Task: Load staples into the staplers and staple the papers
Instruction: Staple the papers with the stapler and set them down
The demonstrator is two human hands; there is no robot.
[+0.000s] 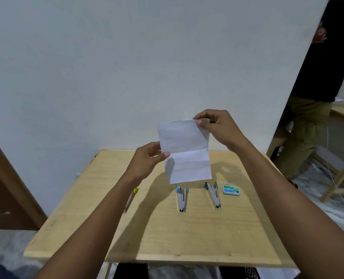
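Two hands hold one piece of paper (185, 152) up in the air above the far half of the table (187, 234). The left hand (147, 158) pinches the paper's left edge about halfway down, thumb on the near face and the other fingers curled behind. The right hand (217, 127) pinches the top right corner between thumb and fingertips, the rest of its fingers curled.

The paper is white and hangs roughly upright, taller than wide, with a clear horizontal crease across its middle and fainter wrinkles above and below. Along its right edge a second layer shows just behind the front one; whether that is a fold or a separate sheet cannot be told. Its lower edge hangs clear of the things on the table.

Below it, on the pale wooden top, lie two staplers, side by side but apart. The blue stapler (181, 198) is on the left and the green stapler (213, 195) on the right. Each is swung open into a narrow V, coloured ends towards the wall, metal hinge end towards the person. Just right of the green one sits a small green staple box (231, 190), lying flat.

Near the table's left edge lies a pencil (131, 198) with a yellow piece on it. A second person (312, 77) in a dark top stands off to the right, beyond the wall's edge.
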